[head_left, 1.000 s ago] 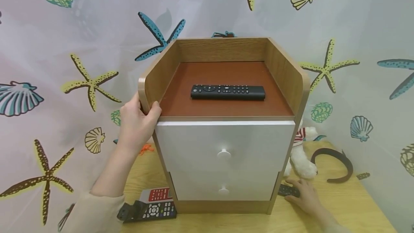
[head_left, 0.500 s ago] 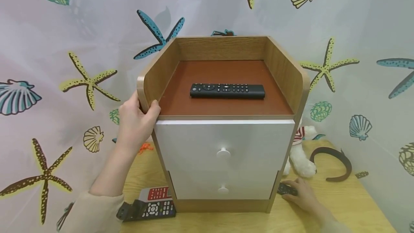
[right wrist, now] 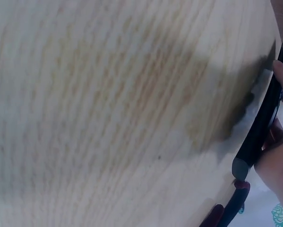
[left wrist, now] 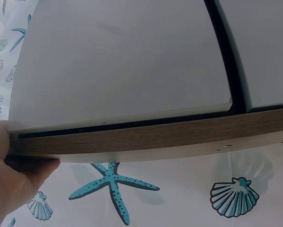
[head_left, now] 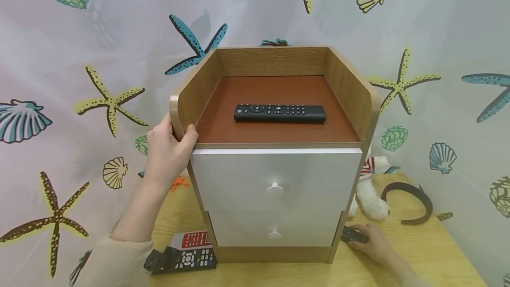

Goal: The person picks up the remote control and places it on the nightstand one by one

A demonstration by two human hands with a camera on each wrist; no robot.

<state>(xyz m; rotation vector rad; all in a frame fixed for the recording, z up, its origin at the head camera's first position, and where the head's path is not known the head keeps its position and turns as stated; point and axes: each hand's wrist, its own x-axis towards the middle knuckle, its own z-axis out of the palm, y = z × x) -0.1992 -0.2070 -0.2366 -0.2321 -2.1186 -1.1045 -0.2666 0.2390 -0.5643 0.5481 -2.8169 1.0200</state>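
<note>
This is looking like a small, homelike corner, though the views are not revealing whether it is belonging to an actual home. Whitish cloth (head_left: pixel 139 34) printed with starfish and seashells is hanging behind and along both sides, much like a shower curtain. On a wood-grain surface (head_left: pixel 430 247), a bedside-style, two-drawer cabinet (head_left: pixel 239 194) with white fronts is standing. A long black remote (head_left: pixel 280 114) is lying on its top, while a many-buttoned remote (head_left: pixel 199 259) and a red-faced keypad device (head_left: pixel 194 239) are resting by its left foot. A fluffy white toy (head_left: pixel 372 200) and a dark headband (head_left: pixel 421 198) are lying to the right.
</note>
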